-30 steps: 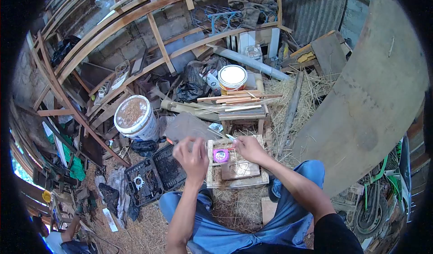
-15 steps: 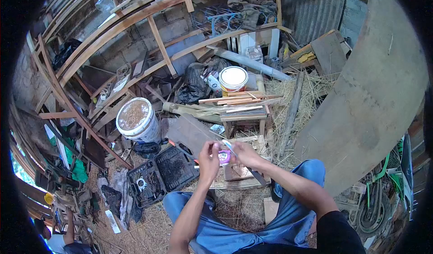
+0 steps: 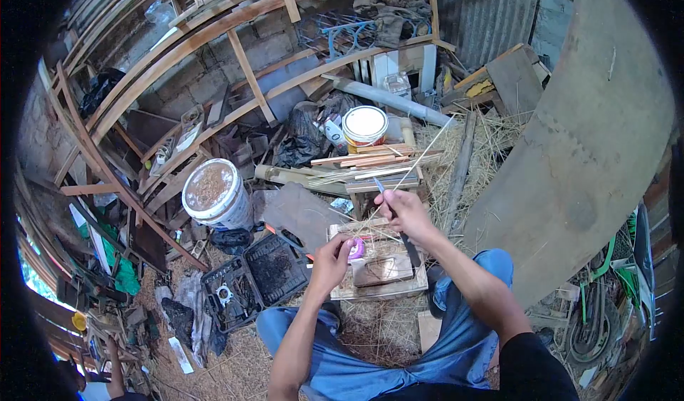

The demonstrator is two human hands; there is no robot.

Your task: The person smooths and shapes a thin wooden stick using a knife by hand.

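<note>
My left hand point(image 3: 330, 262) is closed in a pinch, apparently on one end of a thin pale bamboo strip point(image 3: 432, 144) that slants up to the right past my other hand. A purple ring-shaped thing point(image 3: 357, 249) shows right beside the left fingertips; whether they touch it I cannot tell. My right hand point(image 3: 406, 214) is wrapped round a long-handled knife. Its pale blade point(image 3: 378, 184) points up and left, and the dark handle point(image 3: 411, 251) runs down under the wrist. Below both hands lies a wooden block point(image 3: 382, 271) on a low wooden platform point(image 3: 377, 291).
A small bench point(image 3: 385, 185) bearing wood strips stands ahead, with a lidded bucket point(image 3: 365, 123) behind it. To the left are a sawdust-filled bucket point(image 3: 211, 187) and an open tool case point(image 3: 274, 269). A large board point(image 3: 570, 152) leans right. Another person point(image 3: 107, 383) is at lower left.
My right hand has moved up and to the right with the knife, away from my left hand. The left hand has stayed nearly in place. The long strip now shows plainly.
</note>
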